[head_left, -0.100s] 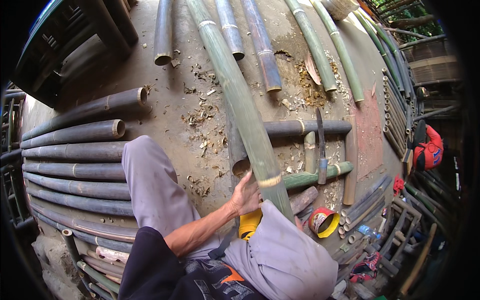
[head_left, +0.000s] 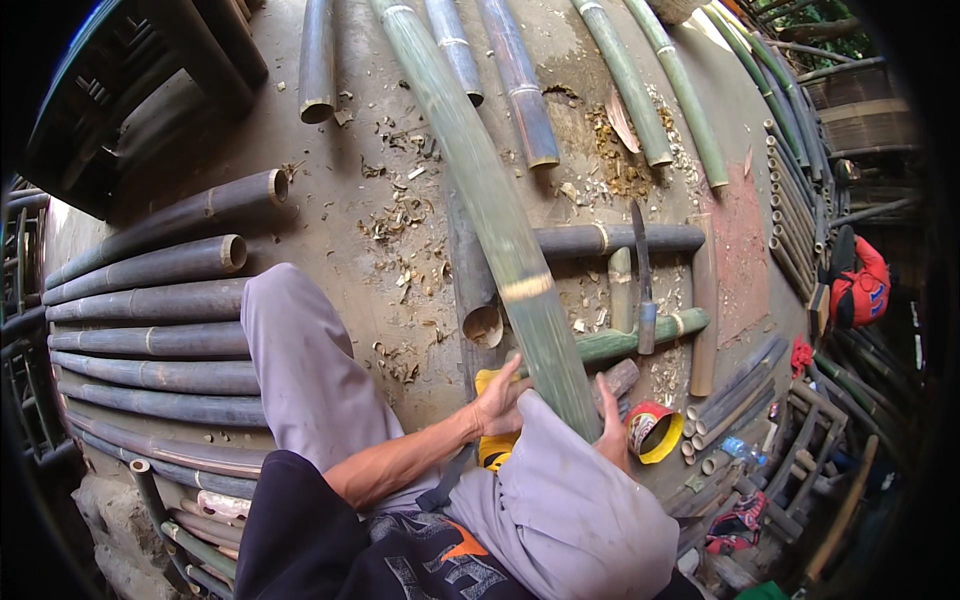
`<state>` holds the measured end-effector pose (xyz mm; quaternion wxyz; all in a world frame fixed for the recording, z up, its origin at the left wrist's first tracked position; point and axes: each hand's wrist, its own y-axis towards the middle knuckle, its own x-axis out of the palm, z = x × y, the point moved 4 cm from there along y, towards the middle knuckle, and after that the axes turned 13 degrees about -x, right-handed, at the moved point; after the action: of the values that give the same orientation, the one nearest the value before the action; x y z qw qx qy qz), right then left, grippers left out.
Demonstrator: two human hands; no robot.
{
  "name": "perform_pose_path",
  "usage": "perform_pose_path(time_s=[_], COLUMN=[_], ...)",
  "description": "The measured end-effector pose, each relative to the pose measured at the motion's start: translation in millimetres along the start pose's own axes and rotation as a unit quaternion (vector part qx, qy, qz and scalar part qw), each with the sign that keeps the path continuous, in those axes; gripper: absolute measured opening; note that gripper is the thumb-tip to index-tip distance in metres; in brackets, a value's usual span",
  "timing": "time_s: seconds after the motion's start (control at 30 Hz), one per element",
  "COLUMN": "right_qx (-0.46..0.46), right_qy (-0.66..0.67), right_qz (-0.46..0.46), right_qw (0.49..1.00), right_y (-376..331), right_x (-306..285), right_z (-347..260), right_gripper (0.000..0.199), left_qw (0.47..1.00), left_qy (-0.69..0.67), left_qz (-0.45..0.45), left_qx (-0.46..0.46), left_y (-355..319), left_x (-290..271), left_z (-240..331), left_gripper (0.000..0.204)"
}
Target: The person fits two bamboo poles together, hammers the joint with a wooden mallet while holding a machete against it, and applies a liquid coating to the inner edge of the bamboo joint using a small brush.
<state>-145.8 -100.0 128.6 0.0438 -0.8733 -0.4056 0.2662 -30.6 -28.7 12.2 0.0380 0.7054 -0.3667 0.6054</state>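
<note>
Looks like steadying: left hand (head_left: 495, 402) loosely open beside the green bamboo pole (head_left: 490, 215), right hand (head_left: 614, 440) against it, can't tell if gripping. Pole slants toward the floor's (head_left: 340, 215) far edge; shifting it needs both hands.

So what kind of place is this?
It looks like a bamboo workshop, maybe an open-air one. Dark poles lie in a row on the left, there's a long knife out in front, and shavings are scattered over the ground.
</note>
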Motion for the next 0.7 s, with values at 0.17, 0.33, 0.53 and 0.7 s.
perform_pose_path(time_s=[0.17,0.33,0.53,0.7], right_qx=[-0.059,0.223,0.336,0.181], right_qy=[0.008,0.067,0.136,0.069], right_qz=[0.044,-0.084,-0.069,-0.053], right_qw=[0.997,0.969,0.929,0.980], right_y=[29.5,-107.7,-160.9,-120.5], right_x=[-31.5,-55.6,-48.0,-27.6], right_z=[-35.1,62.0,81.4,99.1], right_gripper=[0.093,0.090,0.084,0.066], left_qw=[0.989,0.993,0.992,0.980], left_qy=[-0.117,-0.081,-0.078,0.006], left_qz=[-0.086,-0.053,-0.030,-0.037], left_qx=[-0.031,0.074,0.096,0.194], left_y=[37.7,43.5,35.4,17.8], left_x=[-4.8,29.3,12.7,5.9], left_z=[-8.6,50.1,90.9,151.2], left_gripper=[0.077,0.067,0.062,0.068])
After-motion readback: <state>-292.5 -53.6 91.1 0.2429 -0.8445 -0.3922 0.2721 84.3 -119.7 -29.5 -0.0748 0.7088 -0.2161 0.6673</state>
